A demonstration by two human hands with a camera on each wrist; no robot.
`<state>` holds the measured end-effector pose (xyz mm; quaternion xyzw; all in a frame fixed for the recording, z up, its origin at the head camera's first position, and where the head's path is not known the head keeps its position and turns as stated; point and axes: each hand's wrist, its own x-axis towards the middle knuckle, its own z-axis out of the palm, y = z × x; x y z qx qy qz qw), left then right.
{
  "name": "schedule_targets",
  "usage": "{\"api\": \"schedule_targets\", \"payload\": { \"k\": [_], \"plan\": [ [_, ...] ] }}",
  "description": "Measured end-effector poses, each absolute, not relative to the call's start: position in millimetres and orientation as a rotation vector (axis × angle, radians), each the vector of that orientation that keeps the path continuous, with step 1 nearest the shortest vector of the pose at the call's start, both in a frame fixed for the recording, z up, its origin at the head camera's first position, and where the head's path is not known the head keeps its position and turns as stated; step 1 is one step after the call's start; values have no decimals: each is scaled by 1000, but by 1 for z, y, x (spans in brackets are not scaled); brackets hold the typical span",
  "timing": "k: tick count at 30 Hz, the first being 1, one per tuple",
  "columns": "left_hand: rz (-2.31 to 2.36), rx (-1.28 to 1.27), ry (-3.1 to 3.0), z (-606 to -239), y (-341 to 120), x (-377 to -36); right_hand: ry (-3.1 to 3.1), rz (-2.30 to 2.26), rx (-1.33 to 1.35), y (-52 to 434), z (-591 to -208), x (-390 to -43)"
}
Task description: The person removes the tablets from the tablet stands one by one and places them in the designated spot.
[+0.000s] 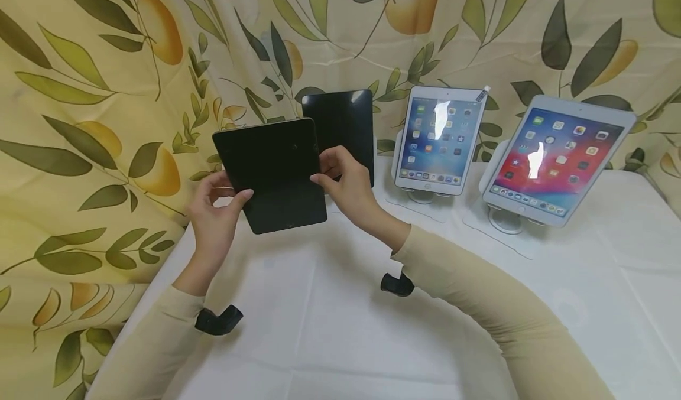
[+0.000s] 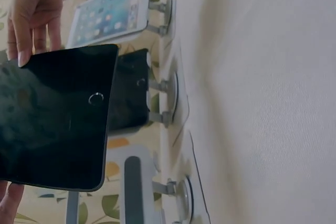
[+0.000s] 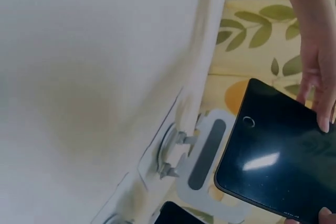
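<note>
Black tablet (image 1: 273, 172): screen dark, held in the air above the left end of the surface (image 1: 340, 329), tilted, home button toward the lower edge. Left hand (image 1: 215, 214): grips the tablet's left edge, thumb laid on the front, fingers curled behind. Right hand (image 1: 346, 178): grips the right edge, fingers (image 1: 324, 163) pinching it with the thumb.

Empty white stand (image 3: 207, 156): on the surface, directly behind the held tablet.

Second black tablet (image 1: 340, 131): dark screen, upright on its stand, just behind the right hand.

White tablet (image 1: 440, 140): lit, icons showing, on a stand to the right of the dark one.

Second white tablet (image 1: 555, 161): lit, on a stand at the far right.

Leaf-and-fruit curtain (image 1: 106, 93): behind and left of the surface.
</note>
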<state>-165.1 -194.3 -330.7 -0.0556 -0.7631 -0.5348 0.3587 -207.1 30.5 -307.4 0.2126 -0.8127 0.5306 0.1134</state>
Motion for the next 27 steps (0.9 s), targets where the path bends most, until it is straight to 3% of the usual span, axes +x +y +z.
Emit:
{"api": "schedule_targets", "payload": {
  "k": [27],
  "plan": [
    [-1677,-91,-2392,-346,-184,-147,-2548,1965,310,70,-336,-168]
  ]
}}
